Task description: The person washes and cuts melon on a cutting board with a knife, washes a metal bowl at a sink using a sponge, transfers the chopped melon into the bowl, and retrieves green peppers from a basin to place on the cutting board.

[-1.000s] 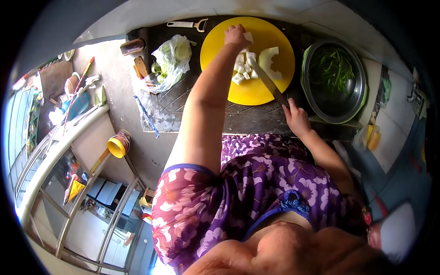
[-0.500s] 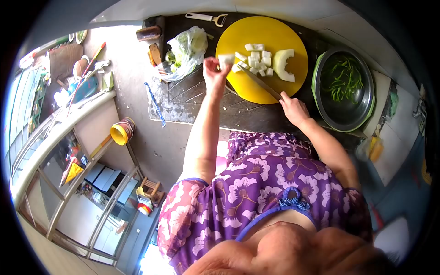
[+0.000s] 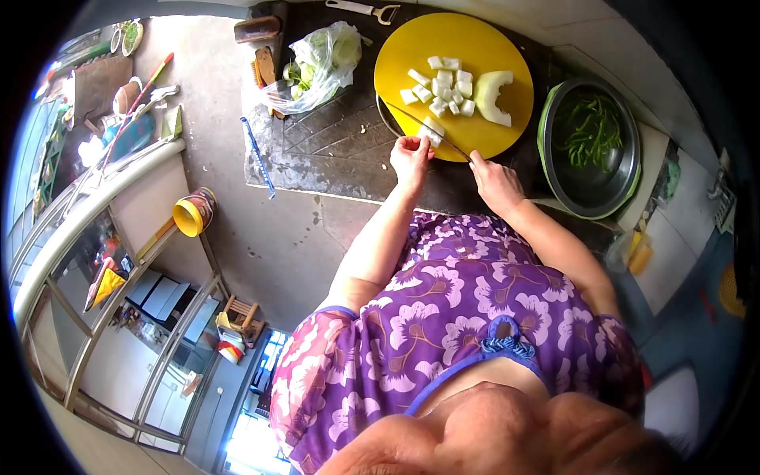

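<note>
My left hand (image 3: 412,161) pinches a chunk of white gourd (image 3: 430,132) at the near edge of the round yellow cutting board (image 3: 503,63). In my right hand (image 3: 498,185) is the handle of a knife (image 3: 454,147). Its blade slants up and left across the board, lying over the chunk, edge-on to my view; how deep it sits in the gourd I cannot tell. Farther back on the board lie several white gourd cubes (image 3: 445,78). To their right rests a larger curved piece of pale gourd (image 3: 494,96).
A dark basin (image 3: 592,186) with cut green peppers (image 3: 592,131) stands right of the board. On the left of the dark counter (image 3: 317,158) are a plastic bag of vegetables (image 3: 336,59) and a blue strip (image 3: 257,157). A white-handled peeler (image 3: 352,7) lies behind.
My left hand has brought the gourd chunk down and right to the board's near edge. The knife has shifted from the cubes to lie over this chunk. The whole view has shifted slightly.
</note>
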Motion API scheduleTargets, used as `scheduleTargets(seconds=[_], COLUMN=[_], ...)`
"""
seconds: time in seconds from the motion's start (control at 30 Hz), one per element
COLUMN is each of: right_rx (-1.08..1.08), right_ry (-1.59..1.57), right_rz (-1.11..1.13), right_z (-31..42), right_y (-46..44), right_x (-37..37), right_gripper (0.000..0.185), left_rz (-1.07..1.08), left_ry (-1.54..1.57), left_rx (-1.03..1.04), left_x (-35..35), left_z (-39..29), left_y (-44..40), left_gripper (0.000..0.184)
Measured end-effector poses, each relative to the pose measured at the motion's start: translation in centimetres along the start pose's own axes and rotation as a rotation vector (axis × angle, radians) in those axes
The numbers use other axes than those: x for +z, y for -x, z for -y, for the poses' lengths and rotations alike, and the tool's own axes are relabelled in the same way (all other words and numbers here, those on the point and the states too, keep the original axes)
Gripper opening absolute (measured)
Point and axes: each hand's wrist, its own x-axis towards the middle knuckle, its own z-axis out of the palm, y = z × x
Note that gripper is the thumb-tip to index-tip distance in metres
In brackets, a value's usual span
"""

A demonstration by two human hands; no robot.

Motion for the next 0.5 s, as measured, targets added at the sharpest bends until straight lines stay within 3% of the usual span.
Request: scheduleTargets(seconds=[0.17, 0.3, 0.5], right_rx=[-0.011, -0.020, -0.132], right_ry=[0.132, 0.217, 0.223], right_rz=[0.130, 0.179, 0.044], right_z=[-0.6, -0.2, -2.2], right_y=[0.1, -2.0, -1.6], right_x=[-0.5, 0.1, 1.7], right_gripper=[0.023, 0.042, 0.038], left_rz=[0.000, 0.030, 0.109], left_ry=[0.012, -0.012, 0.019], left_rx=[0.014, 0.025, -0.010], left_x=[0.0, -0.1, -0.8], left_z=[0.1, 0.0, -0.1], left_y=[-0.2, -0.4, -0.7], left_gripper=[0.023, 0.021, 0.031])
